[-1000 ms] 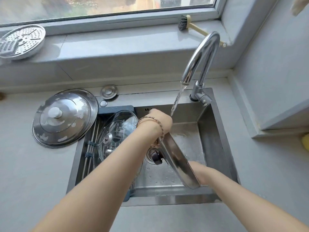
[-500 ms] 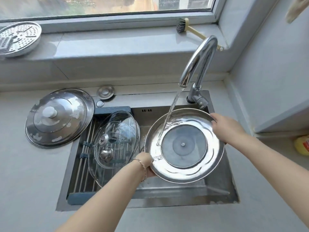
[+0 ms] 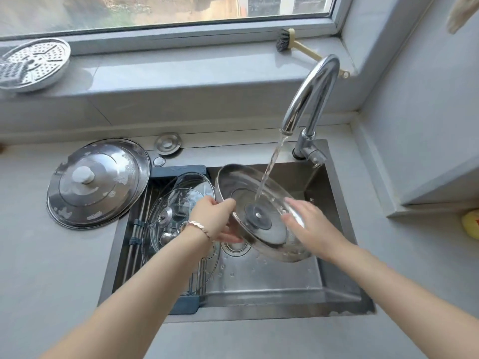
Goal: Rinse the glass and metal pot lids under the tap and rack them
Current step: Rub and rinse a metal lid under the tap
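The round stainless-steel pot lid (image 3: 269,229) is held tilted over the steel sink (image 3: 334,203), underside up under the curved chrome tap (image 3: 311,99) stream. Its left rim is gripped by the left hand (image 3: 215,218); the right hand (image 3: 308,224) is laid flat on it, fingers spread. Probably best turned slowly so the whole rim gets flushed.

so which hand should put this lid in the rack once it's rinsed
Left, probably. The left hand grips the metal lid by its rim, right beside the rack; the right hand only lies flat on it.
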